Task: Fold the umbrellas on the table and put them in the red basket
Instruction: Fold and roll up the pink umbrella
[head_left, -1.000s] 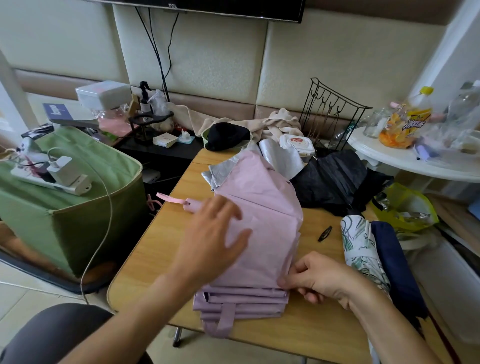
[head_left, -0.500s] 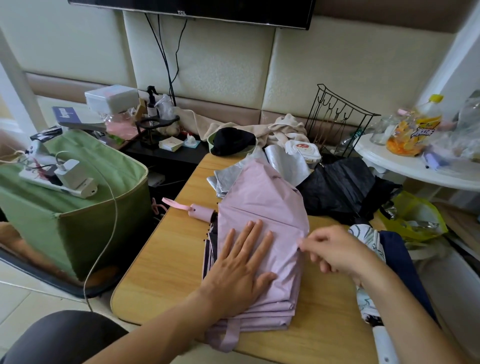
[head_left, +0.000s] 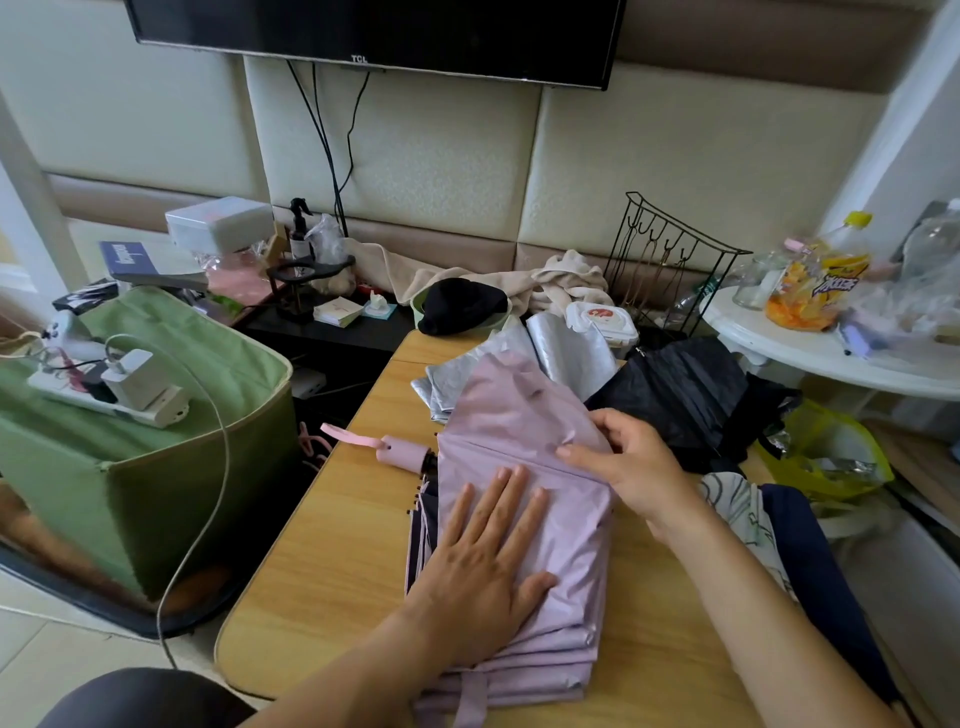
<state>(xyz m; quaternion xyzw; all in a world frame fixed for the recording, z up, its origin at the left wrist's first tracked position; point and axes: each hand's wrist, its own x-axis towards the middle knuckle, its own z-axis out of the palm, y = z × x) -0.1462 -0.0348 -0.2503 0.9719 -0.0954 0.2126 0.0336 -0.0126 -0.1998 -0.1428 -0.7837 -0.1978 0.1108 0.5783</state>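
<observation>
A lilac umbrella (head_left: 524, 415) lies on the wooden table (head_left: 332, 561), its canopy stacked in flat pleats, its silver lining showing at the far end and its pink handle (head_left: 400, 453) pointing left. My left hand (head_left: 488, 571) lies flat on the pleats with straight fingers. My right hand (head_left: 631, 462) pinches a fold of the lilac fabric at the right side. A black umbrella (head_left: 680, 395) lies crumpled behind, and a leaf-print umbrella (head_left: 737, 514) and a navy one (head_left: 810, 561) lie at the right. No red basket is in view.
A green fabric bin (head_left: 156, 467) with a power strip and charger on top stands left of the table. A white round table (head_left: 831, 353) with bottles stands at the right. A wet-wipe pack (head_left: 602, 325), a black cap and a wire rack sit at the table's far end.
My left hand slid toward me and flattened on the pleats. My right hand moved from the near right edge up the canopy and now pinches a fold farther away.
</observation>
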